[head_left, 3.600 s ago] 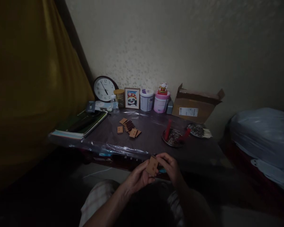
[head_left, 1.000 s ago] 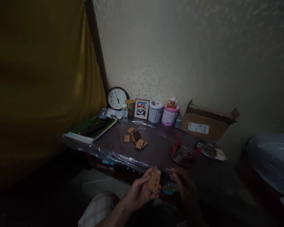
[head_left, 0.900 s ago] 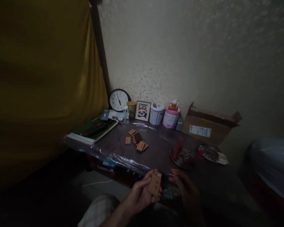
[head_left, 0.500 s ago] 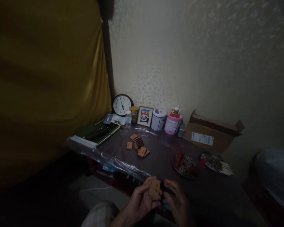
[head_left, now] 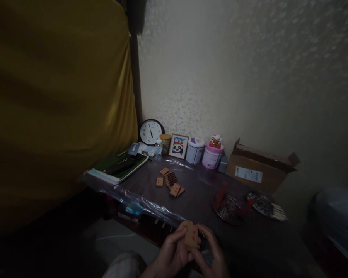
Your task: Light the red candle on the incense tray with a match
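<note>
My left hand (head_left: 171,251) grips a small tan rectangular tile (head_left: 191,235) with two red marks, held upright near the table's front edge. My right hand (head_left: 212,255) is closed against the tile's right side, fingers touching it. Several more tan and dark tiles (head_left: 169,180) lie scattered on the dark table (head_left: 197,197) further back.
Along the wall stand a round clock (head_left: 151,132), a framed panda picture (head_left: 178,146), a white tin (head_left: 195,150), a pink tub (head_left: 212,156) and an open cardboard box (head_left: 258,170). Books (head_left: 117,169) lie at left, a metal dish (head_left: 227,204) at right. A yellow curtain (head_left: 55,104) hangs left.
The view has swung left and up. My right hand has come in against the tile from a short way off, and both hands sit lower in view.
</note>
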`<state>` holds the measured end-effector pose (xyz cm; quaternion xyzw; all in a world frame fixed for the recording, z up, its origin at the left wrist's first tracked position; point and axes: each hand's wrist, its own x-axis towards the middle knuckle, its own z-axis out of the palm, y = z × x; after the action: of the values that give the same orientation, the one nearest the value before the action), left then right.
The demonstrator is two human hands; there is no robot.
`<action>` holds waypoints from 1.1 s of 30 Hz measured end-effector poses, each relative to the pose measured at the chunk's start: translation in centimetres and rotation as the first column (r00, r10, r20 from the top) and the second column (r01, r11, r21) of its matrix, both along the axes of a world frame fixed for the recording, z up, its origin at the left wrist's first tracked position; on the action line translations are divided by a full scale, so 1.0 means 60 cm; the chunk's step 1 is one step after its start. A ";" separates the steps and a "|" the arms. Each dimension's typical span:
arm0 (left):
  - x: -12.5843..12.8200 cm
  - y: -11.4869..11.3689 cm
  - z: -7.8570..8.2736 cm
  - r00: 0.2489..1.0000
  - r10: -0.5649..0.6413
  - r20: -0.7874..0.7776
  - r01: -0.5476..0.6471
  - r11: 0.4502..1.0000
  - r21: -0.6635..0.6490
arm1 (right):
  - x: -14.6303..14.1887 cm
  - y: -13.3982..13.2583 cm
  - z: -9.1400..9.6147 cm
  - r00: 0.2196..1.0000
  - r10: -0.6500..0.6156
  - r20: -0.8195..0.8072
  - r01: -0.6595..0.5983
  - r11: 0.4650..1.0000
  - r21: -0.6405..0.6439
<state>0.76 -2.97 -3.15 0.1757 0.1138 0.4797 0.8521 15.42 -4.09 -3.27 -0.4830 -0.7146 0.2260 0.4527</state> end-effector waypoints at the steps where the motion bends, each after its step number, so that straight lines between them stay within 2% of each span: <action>1: 0.000 -0.001 0.001 1.000 0.000 -0.001 0.000 1.000 0.004 | -0.001 -0.001 0.002 1.000 -0.002 0.002 0.002 1.000 0.004; 9: -0.001 -0.005 0.009 0.999 0.007 -0.048 -0.003 0.996 0.087 | 0.006 -0.004 0.012 1.000 -0.012 -0.024 0.012 1.000 0.014; 12: -0.002 0.003 0.004 0.982 0.085 -0.170 -0.064 0.990 0.128 | 0.016 0.001 0.010 0.995 -0.095 0.008 0.095 0.995 0.012; 16: -0.009 0.013 -0.001 0.913 0.244 -0.326 -0.180 0.960 0.216 | 0.026 0.005 0.006 0.988 -0.145 0.049 0.143 0.989 0.039; 22: -0.013 0.007 -0.003 0.886 0.245 -0.394 -0.089 0.923 0.375 | 0.022 0.005 0.000 0.987 -0.140 0.075 0.136 0.989 0.052; 26: -0.012 0.005 -0.001 0.861 0.277 -0.427 -0.098 0.914 0.394 | 0.020 0.006 -0.003 0.989 -0.135 0.060 0.134 0.991 0.014; 33: -0.012 0.005 0.008 0.876 0.265 -0.403 -0.103 0.919 0.381 | 0.022 0.006 -0.009 0.991 -0.135 -0.025 0.134 0.990 -0.036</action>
<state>0.05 -2.69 -2.67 0.4168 0.2360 0.5187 0.7082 16.76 -3.72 -3.81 -0.5345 -0.6703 0.2136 0.4684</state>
